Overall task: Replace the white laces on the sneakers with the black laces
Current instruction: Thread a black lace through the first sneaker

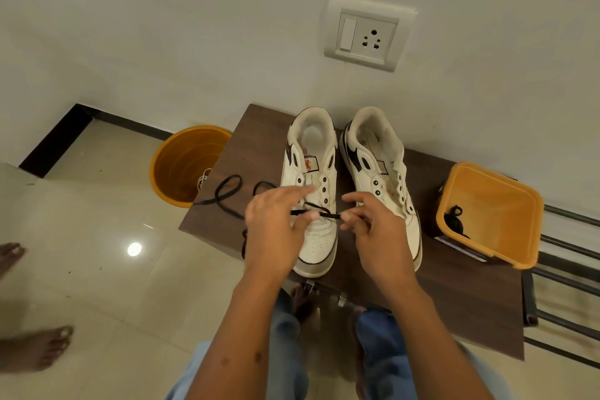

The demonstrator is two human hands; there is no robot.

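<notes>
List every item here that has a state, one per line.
Left white sneaker: unlaced; black lace stretched across its lowest eyelets.
Right white sneaker: no lace.
Left hand: pinching the lace.
Right hand: pinching the lace.
Square orange container: open, second black lace inside.
Round orange bucket: open.

We are in a home, likely a room corner or hallway. We see a plain painted wall [194, 26] with a household switch and socket plate [368, 32], a glossy tiled floor [107, 230] with dark skirting [58, 136], and a wooden counter [454, 295] against the wall. An orange bucket [188, 166] stands on the floor, and bare feet [39, 347] rest on the tiles.
</notes>
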